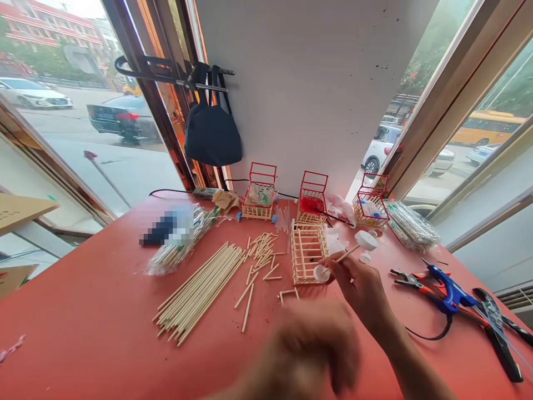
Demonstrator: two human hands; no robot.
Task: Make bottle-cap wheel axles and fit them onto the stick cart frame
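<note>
My right hand (362, 283) pinches a short wooden stick (345, 255) with a white round cap (366, 240) at its far end. Another white cap (321, 273) sits at the near end, beside my fingertips. Just behind and left of these fingers stands a small slatted stick frame (306, 253), partly covered by the hand and cap. My left hand (318, 339) hovers in the foreground, smeared by motion; its fingers and anything in them cannot be made out. A little stick bracket (288, 294) lies just beyond it.
Long wooden sticks (202, 289) and short cut pieces (262, 250) lie left on the red table (104, 300). Small stick carts with red handles (312, 203) line the back. At right lie pliers (410, 279), a blue glue gun (452, 291) and bagged sticks (410, 225).
</note>
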